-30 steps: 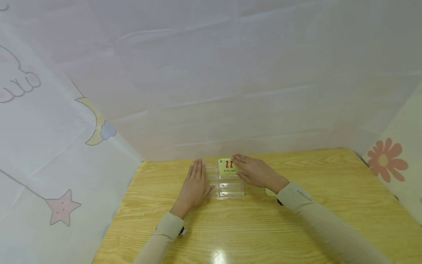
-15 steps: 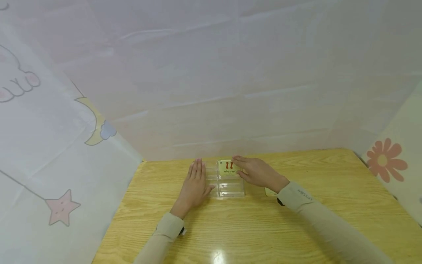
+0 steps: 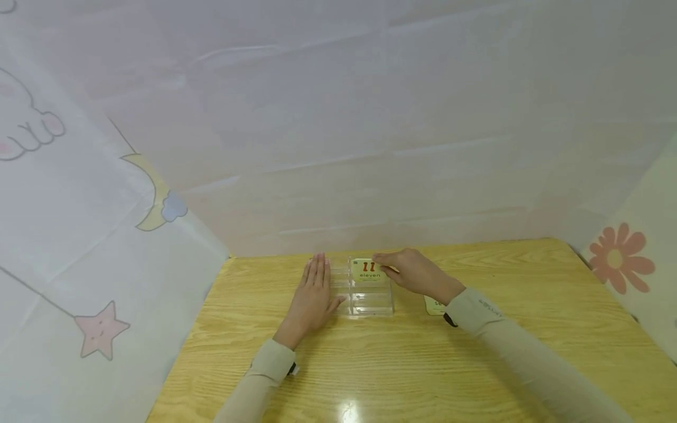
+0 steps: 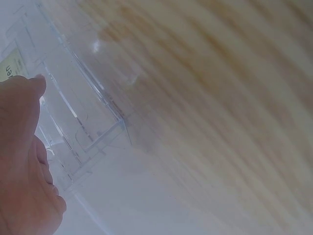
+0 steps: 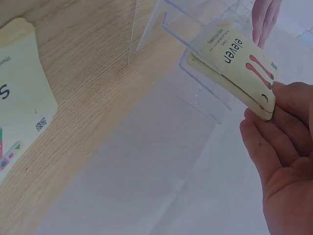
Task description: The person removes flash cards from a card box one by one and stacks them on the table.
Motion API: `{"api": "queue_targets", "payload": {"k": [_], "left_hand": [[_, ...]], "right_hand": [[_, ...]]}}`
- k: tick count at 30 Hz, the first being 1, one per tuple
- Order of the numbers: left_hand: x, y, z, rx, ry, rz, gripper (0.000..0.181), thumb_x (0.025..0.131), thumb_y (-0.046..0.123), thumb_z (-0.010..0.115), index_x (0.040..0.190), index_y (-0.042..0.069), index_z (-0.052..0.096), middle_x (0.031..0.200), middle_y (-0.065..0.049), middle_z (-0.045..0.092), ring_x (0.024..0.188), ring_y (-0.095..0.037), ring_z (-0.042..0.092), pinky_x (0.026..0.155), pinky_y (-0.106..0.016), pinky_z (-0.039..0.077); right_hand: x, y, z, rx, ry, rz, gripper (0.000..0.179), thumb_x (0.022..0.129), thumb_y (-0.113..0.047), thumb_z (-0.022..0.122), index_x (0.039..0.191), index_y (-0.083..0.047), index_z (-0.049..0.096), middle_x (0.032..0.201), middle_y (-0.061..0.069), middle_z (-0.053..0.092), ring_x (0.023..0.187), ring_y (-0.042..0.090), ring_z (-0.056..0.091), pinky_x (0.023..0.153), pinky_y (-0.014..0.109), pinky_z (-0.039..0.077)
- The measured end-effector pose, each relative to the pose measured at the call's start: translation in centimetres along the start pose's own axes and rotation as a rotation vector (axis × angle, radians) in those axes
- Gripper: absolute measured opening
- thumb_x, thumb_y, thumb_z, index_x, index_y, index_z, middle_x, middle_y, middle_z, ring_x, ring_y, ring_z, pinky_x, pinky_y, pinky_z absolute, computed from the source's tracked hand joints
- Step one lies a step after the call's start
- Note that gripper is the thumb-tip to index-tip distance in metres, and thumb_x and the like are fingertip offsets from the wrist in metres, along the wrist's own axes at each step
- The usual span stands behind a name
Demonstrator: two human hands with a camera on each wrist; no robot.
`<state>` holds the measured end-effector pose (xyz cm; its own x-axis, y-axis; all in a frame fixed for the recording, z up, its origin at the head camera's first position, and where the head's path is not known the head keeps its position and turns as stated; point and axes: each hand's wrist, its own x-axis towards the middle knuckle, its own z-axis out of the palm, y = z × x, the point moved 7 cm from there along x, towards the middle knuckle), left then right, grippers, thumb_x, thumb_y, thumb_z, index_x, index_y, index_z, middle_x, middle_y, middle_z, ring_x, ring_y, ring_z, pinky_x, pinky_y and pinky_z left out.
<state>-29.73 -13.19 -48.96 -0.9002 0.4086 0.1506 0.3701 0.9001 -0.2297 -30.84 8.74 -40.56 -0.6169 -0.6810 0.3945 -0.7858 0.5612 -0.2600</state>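
Observation:
A pale yellow card (image 3: 367,270) printed "eleven" with a red 11 stands in an upper pocket of a clear plastic card rack (image 3: 372,304). My right hand (image 3: 415,274) pinches its upper right corner, thumb (image 5: 291,95) in front and fingers behind. In the right wrist view, another card edge shows right behind the "eleven" card. My left hand (image 3: 312,299) rests with straight fingers along the rack's left side, its thumb reaching over the lower pockets. From the left wrist view, the thumb (image 4: 24,93) covers part of the rack, and only a sliver of the card shows.
Another pale yellow card (image 5: 24,88) with a printed "s" and colourful drawings lies on the wooden table (image 3: 338,364), under the right forearm. A pale fabric wall (image 3: 381,147) rises right behind the rack at the table's back edge.
My right fingers, held straighter beside the card before, have bent in and now pinch its corner. The "eleven" card sits slightly lower. My left hand has stayed in place.

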Motion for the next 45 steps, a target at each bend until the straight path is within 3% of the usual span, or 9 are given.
{"api": "queue_targets", "payload": {"k": [3, 5, 9, 11, 18, 22, 29, 45], "left_hand": [[0.0, 0.0, 0.0, 0.006, -0.001, 0.0, 0.094, 0.109, 0.06, 0.04, 0.165, -0.008, 0.008, 0.175, -0.03, 0.008, 0.166, -0.042, 0.005, 0.136, -0.051, 0.011], [0.0, 0.0, -0.1, 0.007, -0.002, 0.001, 0.093, 0.109, 0.06, 0.04, 0.165, -0.008, 0.009, 0.175, -0.03, 0.008, 0.166, -0.042, 0.006, 0.136, -0.051, 0.012], [0.0, -0.1, 0.0, 0.003, -0.018, -0.002, 0.093, 0.109, 0.06, 0.038, 0.165, -0.008, 0.006, 0.175, -0.029, 0.0, 0.166, -0.042, 0.004, 0.137, -0.051, 0.009], [0.0, -0.1, 0.1, 0.007, -0.025, -0.003, 0.094, 0.109, 0.061, 0.036, 0.165, -0.008, 0.005, 0.175, -0.029, -0.001, 0.166, -0.041, 0.002, 0.137, -0.051, 0.008], [-0.1, 0.1, -0.1, 0.01, -0.008, 0.005, 0.093, 0.109, 0.061, 0.037, 0.165, -0.009, 0.009, 0.175, -0.03, 0.006, 0.165, -0.042, 0.004, 0.136, -0.051, 0.012], [-0.2, 0.2, -0.2, 0.017, 0.008, 0.009, 0.093, 0.109, 0.061, 0.037, 0.164, -0.009, 0.011, 0.174, -0.03, 0.011, 0.165, -0.041, 0.008, 0.136, -0.052, 0.014], [-0.2, 0.2, -0.3, 0.031, 0.007, 0.007, 0.093, 0.109, 0.061, 0.037, 0.165, -0.009, 0.011, 0.175, -0.03, 0.011, 0.165, -0.041, 0.009, 0.136, -0.051, 0.014], [-0.2, 0.1, -0.3, 0.015, -0.007, 0.003, 0.092, 0.109, 0.061, 0.037, 0.165, -0.008, 0.009, 0.175, -0.029, 0.007, 0.165, -0.041, 0.005, 0.136, -0.051, 0.012]], "right_hand": [[0.0, 0.0, 0.0, 0.003, 0.004, 0.003, 0.037, 0.099, -0.003, 0.07, 0.135, -0.004, 0.071, 0.125, 0.015, 0.078, 0.047, -0.003, 0.041, 0.053, 0.016, 0.037], [0.0, 0.1, 0.0, 0.005, 0.009, 0.007, 0.036, 0.098, -0.004, 0.071, 0.135, -0.004, 0.072, 0.125, 0.015, 0.078, 0.051, 0.003, 0.054, 0.054, 0.018, 0.045], [0.0, 0.3, 0.2, 0.035, 0.015, 0.021, 0.036, 0.098, -0.01, 0.074, 0.133, -0.007, 0.073, 0.13, 0.013, 0.076, 0.084, 0.019, 0.08, 0.073, 0.03, 0.065], [-0.1, 0.4, 0.3, 0.069, 0.016, 0.026, 0.035, 0.097, -0.012, 0.075, 0.132, -0.007, 0.074, 0.131, 0.013, 0.075, 0.098, 0.023, 0.081, 0.082, 0.036, 0.067], [-0.2, 0.9, 0.4, 0.238, -0.02, 0.123, 0.03, 0.097, -0.006, 0.072, 0.128, -0.006, 0.076, 0.124, 0.014, 0.078, 0.093, 0.023, 0.081, 0.07, 0.025, 0.064], [-0.2, 1.2, 0.3, 0.293, -0.036, 0.168, 0.028, 0.098, -0.004, 0.071, 0.125, -0.006, 0.078, 0.12, 0.015, 0.079, 0.098, 0.026, 0.08, 0.076, 0.028, 0.066], [0.2, 1.4, 0.2, 0.327, -0.038, 0.167, 0.026, 0.098, 0.0, 0.069, 0.122, -0.003, 0.078, 0.116, 0.018, 0.08, 0.099, 0.026, 0.08, 0.079, 0.031, 0.067], [0.6, 2.9, 0.3, 0.374, -0.014, 0.25, 0.023, 0.103, -0.011, 0.067, 0.121, -0.008, 0.079, 0.118, 0.012, 0.08, 0.104, 0.025, 0.079, 0.087, 0.039, 0.066]]}}
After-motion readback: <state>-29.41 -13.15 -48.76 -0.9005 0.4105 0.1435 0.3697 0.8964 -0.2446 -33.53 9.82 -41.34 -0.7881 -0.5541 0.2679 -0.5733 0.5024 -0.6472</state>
